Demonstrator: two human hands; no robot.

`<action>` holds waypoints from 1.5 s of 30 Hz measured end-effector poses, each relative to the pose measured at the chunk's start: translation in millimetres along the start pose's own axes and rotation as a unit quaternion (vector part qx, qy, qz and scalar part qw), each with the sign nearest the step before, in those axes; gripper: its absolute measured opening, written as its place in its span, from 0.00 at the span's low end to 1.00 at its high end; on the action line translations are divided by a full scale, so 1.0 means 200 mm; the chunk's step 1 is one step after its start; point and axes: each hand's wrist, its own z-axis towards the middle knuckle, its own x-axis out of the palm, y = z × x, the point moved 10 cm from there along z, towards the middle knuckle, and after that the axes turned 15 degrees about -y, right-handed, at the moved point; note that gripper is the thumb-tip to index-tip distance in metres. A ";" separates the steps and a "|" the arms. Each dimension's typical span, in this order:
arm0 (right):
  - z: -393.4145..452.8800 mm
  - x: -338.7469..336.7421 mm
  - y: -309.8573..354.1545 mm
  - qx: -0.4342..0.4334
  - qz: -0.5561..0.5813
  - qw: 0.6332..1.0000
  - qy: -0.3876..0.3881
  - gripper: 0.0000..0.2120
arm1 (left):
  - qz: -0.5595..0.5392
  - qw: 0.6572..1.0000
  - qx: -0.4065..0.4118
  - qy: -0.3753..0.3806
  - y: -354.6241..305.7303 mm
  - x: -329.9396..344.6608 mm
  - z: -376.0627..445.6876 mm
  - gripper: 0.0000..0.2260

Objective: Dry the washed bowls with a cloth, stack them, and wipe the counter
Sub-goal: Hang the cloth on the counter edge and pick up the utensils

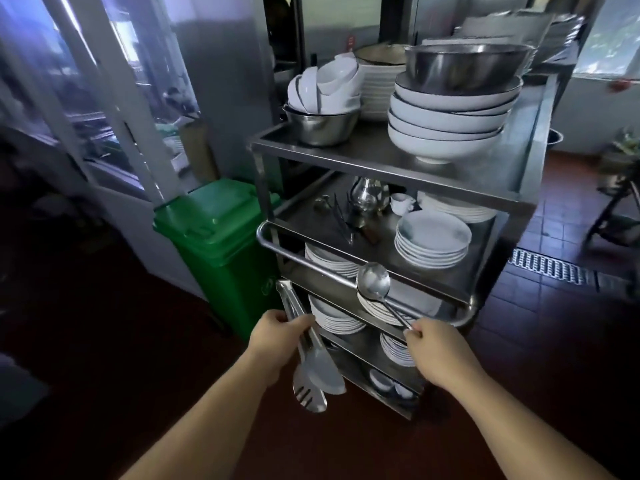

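Standing before a steel cart (516,140), we log both hands low in frame. Left hand (277,336), at 7 o'clock from the cart's centre, has its fingers (304,322) clenched around metal tongs (308,355), whose spoon and fork ends hang downward. Right hand (436,348), at 5 o'clock, pinches the handle end of a ladle (374,280); its bowl points up toward the cart's rail (311,263). On the top shelf, at 12 o'clock, we note stacked white bowls (446,126) carrying a steel basin (464,65), and at 11 o'clock small white bowls (325,88) tipped inside a steel bowl (320,124). Plates (433,240) fill the lower shelves. A green bin (221,237) stands at 9 o'clock beside the cart.
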 end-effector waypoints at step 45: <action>1.56 0.59 0.32 0.145 -0.065 0.987 -0.037 0.12 | 0.085 0.985 -0.051 0.143 -0.78 1.35 2.23 0.23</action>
